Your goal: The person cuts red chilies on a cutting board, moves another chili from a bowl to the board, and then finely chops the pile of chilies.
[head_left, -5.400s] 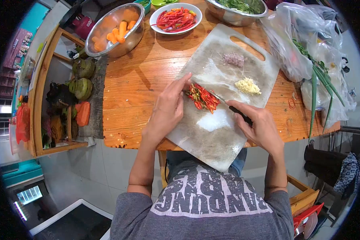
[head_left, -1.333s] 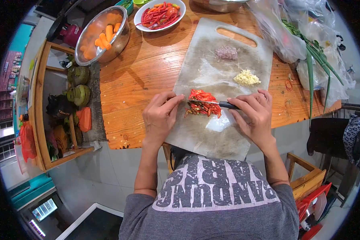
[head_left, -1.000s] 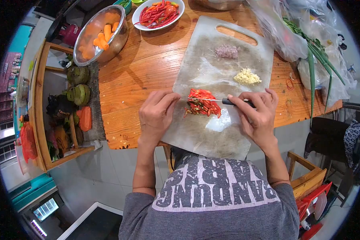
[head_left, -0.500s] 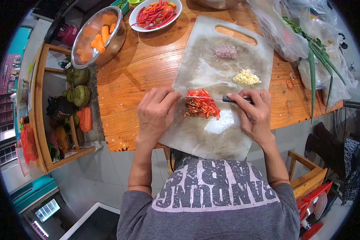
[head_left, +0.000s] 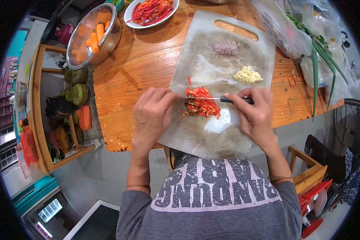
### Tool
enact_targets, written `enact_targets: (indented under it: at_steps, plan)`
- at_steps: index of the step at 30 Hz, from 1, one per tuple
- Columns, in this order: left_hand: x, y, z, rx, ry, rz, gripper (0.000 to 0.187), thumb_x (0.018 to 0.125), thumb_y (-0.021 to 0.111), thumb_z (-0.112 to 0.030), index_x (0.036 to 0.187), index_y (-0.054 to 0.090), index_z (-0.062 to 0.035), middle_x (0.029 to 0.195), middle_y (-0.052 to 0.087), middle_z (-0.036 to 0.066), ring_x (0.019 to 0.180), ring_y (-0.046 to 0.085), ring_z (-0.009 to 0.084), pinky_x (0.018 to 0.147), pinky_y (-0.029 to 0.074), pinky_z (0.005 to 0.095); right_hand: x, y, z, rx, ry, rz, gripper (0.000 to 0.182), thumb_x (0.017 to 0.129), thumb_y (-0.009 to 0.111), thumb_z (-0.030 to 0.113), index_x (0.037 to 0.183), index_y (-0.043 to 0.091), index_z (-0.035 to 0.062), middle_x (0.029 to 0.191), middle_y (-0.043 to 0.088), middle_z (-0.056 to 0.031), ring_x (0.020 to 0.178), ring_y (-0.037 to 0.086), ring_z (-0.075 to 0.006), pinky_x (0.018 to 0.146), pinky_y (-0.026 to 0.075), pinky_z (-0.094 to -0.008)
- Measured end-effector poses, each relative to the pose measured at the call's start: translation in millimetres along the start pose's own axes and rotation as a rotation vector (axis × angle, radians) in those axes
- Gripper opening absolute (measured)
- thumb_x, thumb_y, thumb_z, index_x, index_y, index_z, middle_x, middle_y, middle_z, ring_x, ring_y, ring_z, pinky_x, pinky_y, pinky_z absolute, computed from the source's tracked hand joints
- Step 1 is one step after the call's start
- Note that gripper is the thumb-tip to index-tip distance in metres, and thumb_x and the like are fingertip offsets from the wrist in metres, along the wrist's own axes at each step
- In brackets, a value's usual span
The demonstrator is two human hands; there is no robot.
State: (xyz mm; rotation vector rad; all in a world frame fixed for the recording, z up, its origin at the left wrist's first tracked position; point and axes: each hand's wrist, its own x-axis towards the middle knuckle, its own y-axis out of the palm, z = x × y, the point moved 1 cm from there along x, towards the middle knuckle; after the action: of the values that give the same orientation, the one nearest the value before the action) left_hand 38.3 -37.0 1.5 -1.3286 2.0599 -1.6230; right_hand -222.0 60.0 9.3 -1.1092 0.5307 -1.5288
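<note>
My right hand (head_left: 257, 113) is closed around the black handle of a knife (head_left: 208, 98). The blade lies level across a pile of chopped red chili (head_left: 202, 108) on the worn white cutting board (head_left: 208, 138). At the other end of the blade, my left hand (head_left: 153, 114) has its fingers pinched together at the tip. One chili piece (head_left: 189, 81) lies apart, just beyond the pile. Farther up the board are a mound of minced garlic (head_left: 247, 75) and a mound of finely chopped shallot (head_left: 226, 48).
A metal bowl of carrots (head_left: 113, 42) stands at the table's back left, beside a white plate (head_left: 128, 18) of red chilies and a tomato. Plastic bags (head_left: 294, 40) and green onions (head_left: 322, 52) lie at the right edge. A wooden shelf (head_left: 38, 100) stands left.
A chili piece now lies separate beyond the pile. Both hands stay at the knife, with the blade slightly lower over the chili. The view has shifted a little.
</note>
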Motion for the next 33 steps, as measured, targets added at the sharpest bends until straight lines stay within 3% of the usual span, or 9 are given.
enact_targets:
  at_steps: [7, 16, 25, 33]
  plan:
    - [-9, -5, -3, 0.042, 0.009, 0.011, 0.023, 0.072, 0.072, 0.001, 0.092, 0.07, -0.0094, 0.094, 0.067, 0.002, 0.084, 0.063, 0.0236, 0.07, 0.052, 0.0361, -11, 13, -3, 0.018, 0.016, -0.017, 0.047, 0.074, 0.073, 0.0, 0.117, 0.076, 0.0185, 0.09, 0.06, -0.0049, 0.084, 0.052, -0.026, 0.078, 0.039, -0.0386]
    - [-12, -10, -7, 0.0, -0.019, -0.004, 0.023, 0.074, 0.074, 0.002, 0.094, 0.074, -0.0089, 0.095, 0.07, 0.006, 0.084, 0.066, 0.0258, 0.07, 0.054, 0.0373, -13, 8, 2, 0.029, 0.02, 0.0, 0.044, 0.074, 0.073, 0.001, 0.114, 0.077, 0.0171, 0.09, 0.06, -0.0042, 0.084, 0.051, -0.0254, 0.078, 0.037, -0.0381]
    - [-14, -1, -5, -0.041, 0.003, -0.021, 0.022, 0.074, 0.074, 0.001, 0.093, 0.072, -0.0098, 0.093, 0.068, 0.001, 0.081, 0.064, 0.0219, 0.066, 0.052, 0.0349, -18, 5, 4, 0.009, 0.01, -0.003, 0.04, 0.075, 0.072, 0.0, 0.112, 0.077, 0.0156, 0.089, 0.06, -0.0053, 0.085, 0.052, -0.0264, 0.078, 0.038, -0.0385]
    - [1, -3, 2, -0.007, 0.005, -0.011, 0.019, 0.075, 0.075, 0.0, 0.093, 0.072, -0.0073, 0.094, 0.07, 0.007, 0.084, 0.067, 0.0266, 0.071, 0.054, 0.0369, -4, 11, -4, 0.017, 0.018, -0.007, 0.039, 0.076, 0.072, 0.003, 0.112, 0.077, 0.0154, 0.09, 0.06, -0.0055, 0.084, 0.052, -0.027, 0.078, 0.038, -0.0392]
